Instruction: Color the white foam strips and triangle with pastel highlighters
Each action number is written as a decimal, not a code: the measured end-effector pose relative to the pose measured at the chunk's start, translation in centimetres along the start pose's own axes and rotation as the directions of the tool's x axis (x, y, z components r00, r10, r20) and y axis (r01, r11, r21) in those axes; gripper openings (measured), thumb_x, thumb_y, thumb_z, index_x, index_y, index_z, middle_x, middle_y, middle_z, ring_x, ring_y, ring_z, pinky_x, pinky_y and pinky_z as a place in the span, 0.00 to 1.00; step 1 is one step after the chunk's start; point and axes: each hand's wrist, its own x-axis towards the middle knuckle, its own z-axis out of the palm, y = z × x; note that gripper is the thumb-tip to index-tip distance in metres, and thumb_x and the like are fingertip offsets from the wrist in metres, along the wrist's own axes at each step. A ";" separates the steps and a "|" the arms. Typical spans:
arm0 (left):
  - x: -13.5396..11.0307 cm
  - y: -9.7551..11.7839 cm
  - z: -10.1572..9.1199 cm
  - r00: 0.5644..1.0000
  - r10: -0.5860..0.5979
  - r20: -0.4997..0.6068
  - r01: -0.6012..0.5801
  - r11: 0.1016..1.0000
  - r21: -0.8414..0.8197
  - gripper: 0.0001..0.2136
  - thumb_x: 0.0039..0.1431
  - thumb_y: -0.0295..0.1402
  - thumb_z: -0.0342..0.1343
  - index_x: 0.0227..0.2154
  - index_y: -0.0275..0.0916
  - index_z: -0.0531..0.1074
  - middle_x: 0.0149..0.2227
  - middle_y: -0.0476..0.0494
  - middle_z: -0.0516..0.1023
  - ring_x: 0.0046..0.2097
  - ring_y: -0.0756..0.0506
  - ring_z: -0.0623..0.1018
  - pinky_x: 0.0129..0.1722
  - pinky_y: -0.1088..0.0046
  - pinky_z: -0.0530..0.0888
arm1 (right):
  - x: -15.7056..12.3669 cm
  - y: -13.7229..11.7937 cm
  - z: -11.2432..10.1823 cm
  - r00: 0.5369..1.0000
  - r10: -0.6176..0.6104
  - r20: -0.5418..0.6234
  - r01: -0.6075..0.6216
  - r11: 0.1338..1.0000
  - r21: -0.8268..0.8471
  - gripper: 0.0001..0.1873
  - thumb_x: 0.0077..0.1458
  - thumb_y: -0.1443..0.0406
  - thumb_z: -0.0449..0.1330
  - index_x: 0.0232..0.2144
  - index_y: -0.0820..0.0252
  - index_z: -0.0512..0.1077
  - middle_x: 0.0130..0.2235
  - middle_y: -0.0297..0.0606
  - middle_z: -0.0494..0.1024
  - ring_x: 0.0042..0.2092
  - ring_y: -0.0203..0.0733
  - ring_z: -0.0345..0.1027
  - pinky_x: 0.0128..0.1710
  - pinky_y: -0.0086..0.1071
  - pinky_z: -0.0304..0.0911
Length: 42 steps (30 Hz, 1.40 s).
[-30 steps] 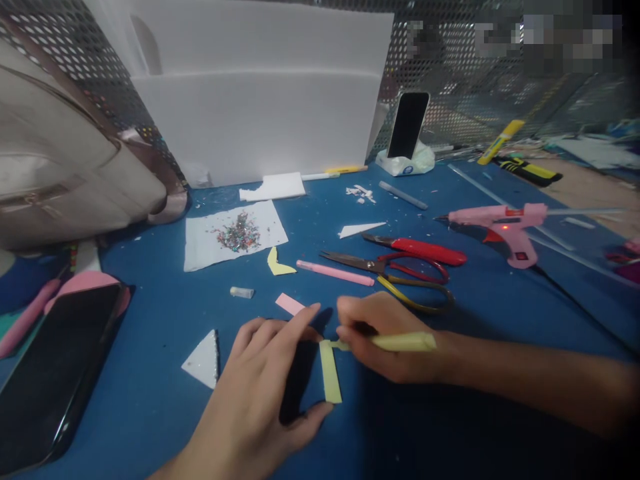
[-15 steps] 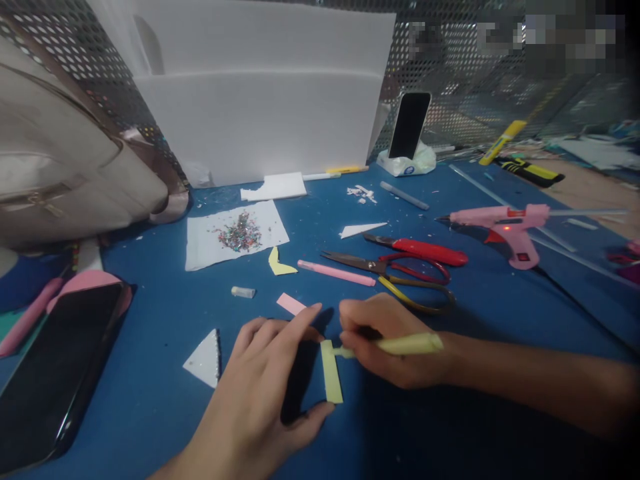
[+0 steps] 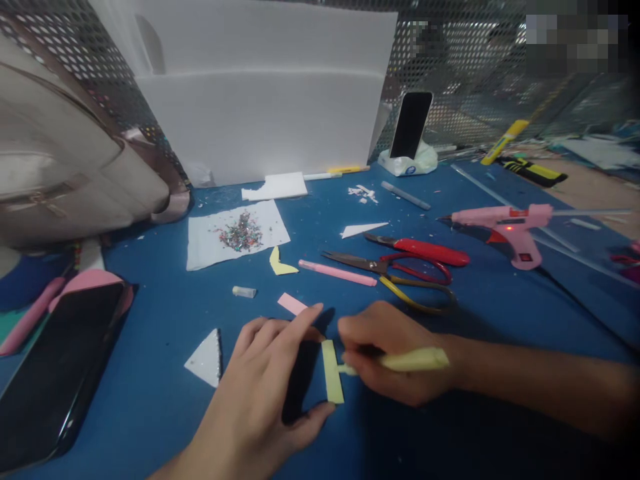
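Note:
A small yellow paper strip [image 3: 333, 372] lies on the blue table. My left hand [image 3: 270, 373] holds it at both ends, a finger at the top and the thumb at the bottom. My right hand [image 3: 395, 353] is closed around a pale yellow marker [image 3: 417, 360], whose tip touches the strip's right edge. Just beyond my left fingers is a pink paper strip [image 3: 292, 304], partly covered by the hand. To the left of that hand lies a white triangular piece [image 3: 205, 358] with a beaded-looking edge. A pale marker cap [image 3: 245, 291] rests farther up.
Scissors [image 3: 370, 263], a red-handled cutter [image 3: 425, 251] and a pink marker [image 3: 340, 273] lie beyond my hands. A pink glue gun [image 3: 510, 227] glows at right, its cord near my forearm. Glitter covers part of a white sheet [image 3: 203, 233]. A dark phone [image 3: 55, 373] lies left.
My right hand has moved the marker slightly down along the strip's right edge, toward me. My left hand and the strip have stayed almost in place.

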 end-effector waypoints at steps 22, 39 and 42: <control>-0.1 -0.1 0.0 1.000 0.004 0.002 -0.004 1.000 0.009 0.41 0.53 0.29 0.63 0.66 0.44 0.45 0.51 0.45 0.72 0.49 0.40 0.69 0.52 0.58 0.60 | 0.1 -0.1 -0.1 0.999 0.042 -0.021 -0.042 0.999 -0.012 0.12 0.58 0.69 0.51 0.25 0.58 0.52 0.19 0.24 0.52 0.20 0.28 0.45 0.21 0.26 0.42; -0.1 -0.2 0.1 1.000 -0.001 -0.001 0.001 1.000 0.008 0.40 0.54 0.30 0.63 0.65 0.44 0.46 0.50 0.43 0.72 0.49 0.39 0.70 0.52 0.56 0.60 | 0.0 0.0 0.1 0.997 0.043 -0.062 -0.045 0.998 -0.033 0.12 0.59 0.67 0.52 0.25 0.58 0.54 0.20 0.25 0.56 0.21 0.29 0.49 0.22 0.25 0.44; -0.1 -0.1 0.0 1.000 0.002 -0.001 -0.002 1.000 0.006 0.41 0.53 0.30 0.63 0.65 0.45 0.46 0.50 0.43 0.72 0.49 0.39 0.70 0.52 0.56 0.61 | -0.1 0.1 0.2 0.998 -0.044 0.037 0.045 0.999 -0.006 0.11 0.58 0.67 0.53 0.26 0.58 0.55 0.21 0.25 0.58 0.22 0.29 0.50 0.23 0.26 0.45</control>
